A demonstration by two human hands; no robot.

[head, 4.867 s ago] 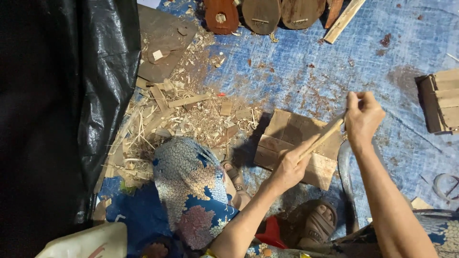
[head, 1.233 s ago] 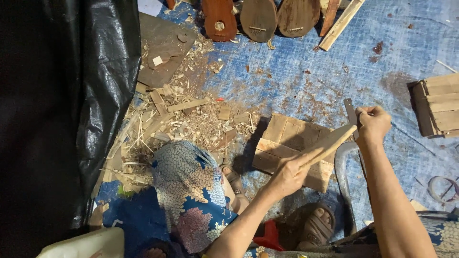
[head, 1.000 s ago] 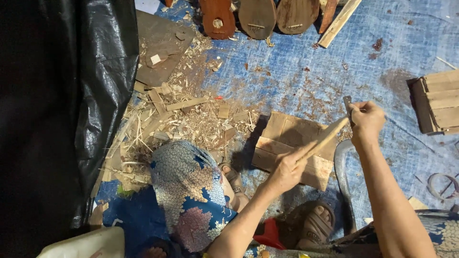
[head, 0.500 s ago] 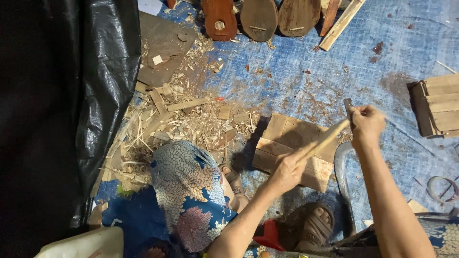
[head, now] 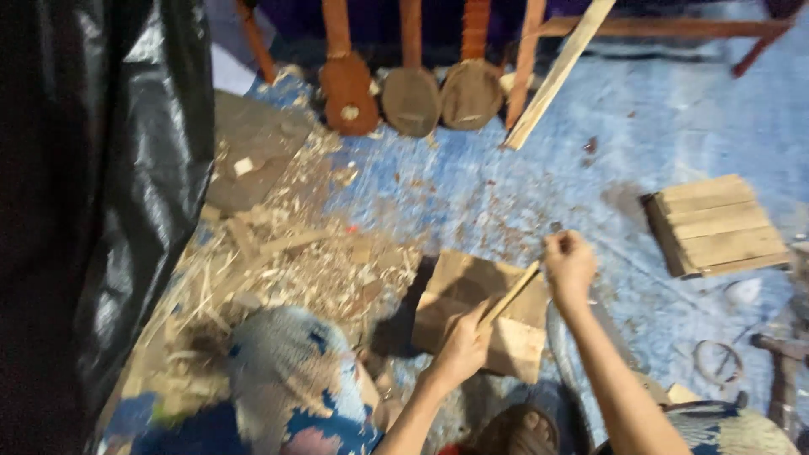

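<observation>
A blue tarp [head: 674, 118] covers the floor beside black plastic sheeting [head: 93, 168], dimly lit.

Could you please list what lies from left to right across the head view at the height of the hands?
Black plastic sheet → pile of pale wood shavings → left hand holding a thin wooden stick → right hand → slatted wooden block on the blue tarp.

left hand [head: 462, 350] grips wooden stick [head: 511, 293] | right hand [head: 569, 261] fisted at its tip | wooden block [head: 472, 286] beneath
</observation>
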